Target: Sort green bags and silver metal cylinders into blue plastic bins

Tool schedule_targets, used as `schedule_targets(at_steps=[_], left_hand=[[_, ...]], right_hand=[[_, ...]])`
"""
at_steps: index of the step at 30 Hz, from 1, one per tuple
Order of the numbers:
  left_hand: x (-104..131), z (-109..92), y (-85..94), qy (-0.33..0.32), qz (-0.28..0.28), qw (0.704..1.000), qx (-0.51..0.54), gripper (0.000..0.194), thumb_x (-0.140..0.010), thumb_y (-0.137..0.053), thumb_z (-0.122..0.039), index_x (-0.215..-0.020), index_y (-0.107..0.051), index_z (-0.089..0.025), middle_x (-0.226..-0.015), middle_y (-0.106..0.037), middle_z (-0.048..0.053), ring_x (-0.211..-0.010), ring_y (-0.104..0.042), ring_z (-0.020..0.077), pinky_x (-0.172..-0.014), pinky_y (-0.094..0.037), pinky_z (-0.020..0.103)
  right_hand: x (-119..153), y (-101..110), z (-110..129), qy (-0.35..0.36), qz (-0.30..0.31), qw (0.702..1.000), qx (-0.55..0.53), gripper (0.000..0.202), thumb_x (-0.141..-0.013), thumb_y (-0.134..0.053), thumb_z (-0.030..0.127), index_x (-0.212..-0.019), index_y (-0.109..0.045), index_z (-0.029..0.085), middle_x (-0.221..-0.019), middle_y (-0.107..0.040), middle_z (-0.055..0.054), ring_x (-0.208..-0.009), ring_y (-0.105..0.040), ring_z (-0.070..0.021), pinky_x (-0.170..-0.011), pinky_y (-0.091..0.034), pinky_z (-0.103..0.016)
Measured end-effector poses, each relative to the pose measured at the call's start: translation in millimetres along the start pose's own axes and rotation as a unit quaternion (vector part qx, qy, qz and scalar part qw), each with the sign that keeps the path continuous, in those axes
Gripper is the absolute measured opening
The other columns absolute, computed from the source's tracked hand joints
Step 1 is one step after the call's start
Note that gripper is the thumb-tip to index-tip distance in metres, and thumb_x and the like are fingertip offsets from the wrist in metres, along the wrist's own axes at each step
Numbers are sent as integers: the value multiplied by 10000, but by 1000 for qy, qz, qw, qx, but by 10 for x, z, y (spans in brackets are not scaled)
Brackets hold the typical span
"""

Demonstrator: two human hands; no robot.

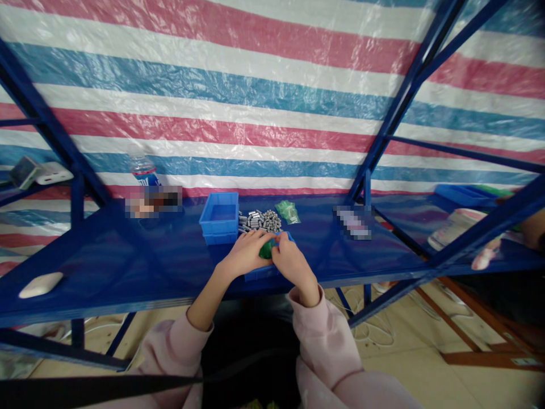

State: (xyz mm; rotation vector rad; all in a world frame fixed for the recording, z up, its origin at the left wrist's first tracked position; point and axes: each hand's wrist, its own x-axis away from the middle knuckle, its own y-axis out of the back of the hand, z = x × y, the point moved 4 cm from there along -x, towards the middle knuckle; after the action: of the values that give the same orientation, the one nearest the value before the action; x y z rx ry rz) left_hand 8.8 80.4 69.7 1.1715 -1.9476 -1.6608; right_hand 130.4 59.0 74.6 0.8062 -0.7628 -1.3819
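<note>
The left hand [249,253] and right hand [291,260] pinch a green plastic bag [266,249] over a blue bin [260,274] — a slack grip could drop it onto metal pins [256,219] just beyond.

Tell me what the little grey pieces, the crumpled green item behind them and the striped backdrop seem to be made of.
The small grey pieces look like smooth metal, given their silvery glints, though coated plastic is possible. The crumpled green item seems thin, translucent plastic film, judging by its creases. The striped backdrop looks like glossy plastic sheeting, wrinkled and reflective.
</note>
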Motion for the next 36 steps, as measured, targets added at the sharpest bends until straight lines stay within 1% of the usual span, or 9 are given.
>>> schedule_targets(at_steps=[7,11,16,20,26,29,32,34,36], left_hand=[[-2,-10,25,-1,5,1000,3,487,-791,-660,-400,-1244,-529,-280,-1160,-587,48,-1078,-541,268,-898,-426,367],[-6,-17,27,5,17,1000,-14,410,-801,-646,-412,-1180,-569,-278,-1132,-579,57,-1070,-540,274,-890,-425,375],[-13,-15,7,3,17,1000,-22,422,-803,-638,-434,-1190,-572,-279,-1152,-559,69,-1066,-537,284,-891,-429,395],[-16,-5,-11,7,19,999,-24,454,-798,-642,-440,-1215,-562,-281,-1166,-556,73,-1079,-531,288,-901,-427,403],[-14,-15,3,8,17,1000,-21,393,-797,-645,-433,-1143,-589,-257,-1150,-563,68,-1072,-532,281,-892,-428,389],[-10,-28,18,6,14,1000,-19,334,-795,-650,-424,-1078,-598,-254,-1125,-569,56,-1062,-535,273,-886,-422,379],[-5,-40,36,9,9,1000,-15,297,-790,-659,-414,-1033,-594,-257,-1097,-575,42,-1047,-538,264,-878,-416,371],[-4,-45,43,14,9,1000,-12,281,-782,-668,-408,-1009,-594,-261,-1087,-575,35,-1041,-537,258,-878,-412,365],[-4,-49,45,16,10,1000,-7,269,-773,-677,-398,-992,-594,-264,-1085,-572,29,-1031,-536,252,-877,-408,358]], right_hand=[[-22,-70,-67,25,-19,999,-33,246,-870,-376,125,-1113,-410,105,-1004,-663,-184,-945,-653,-233,-769,-447,-300],[-45,-58,-70,42,-27,996,-73,271,-830,-383,82,-1098,-393,119,-948,-666,-154,-880,-655,-212,-725,-449,-279],[-52,-12,-54,69,-4,993,-94,257,-809,-399,77,-1058,-421,136,-856,-654,-96,-773,-637,-189,-679,-435,-264],[-35,17,-65,76,16,990,-119,280,-819,-404,79,-1089,-445,142,-822,-641,-56,-733,-621,-166,-660,-427,-250],[-27,83,-111,98,39,983,-149,329,-810,-403,67,-1111,-502,156,-752,-647,-12,-682,-608,-144,-662,-437,-245],[-34,158,-177,110,39,978,-171,333,-818,-411,96,-1124,-517,172,-742,-660,2,-680,-622,-142,-686,-462,-259],[-95,304,-311,103,26,970,-220,301,-830,-432,139,-1110,-534,182,-793,-681,-8,-705,-648,-141,-698,-494,-265],[-207,454,-441,86,-3,969,-230,300,-834,-424,140,-1108,-540,176,-807,-685,-22,-713,-655,-143,-682,-503,-260],[-391,640,-576,75,-62,977,-187,307,-829,-428,135,-1106,-555,166,-827,-692,-39,-736,-653,-149,-693,-497,-260]])
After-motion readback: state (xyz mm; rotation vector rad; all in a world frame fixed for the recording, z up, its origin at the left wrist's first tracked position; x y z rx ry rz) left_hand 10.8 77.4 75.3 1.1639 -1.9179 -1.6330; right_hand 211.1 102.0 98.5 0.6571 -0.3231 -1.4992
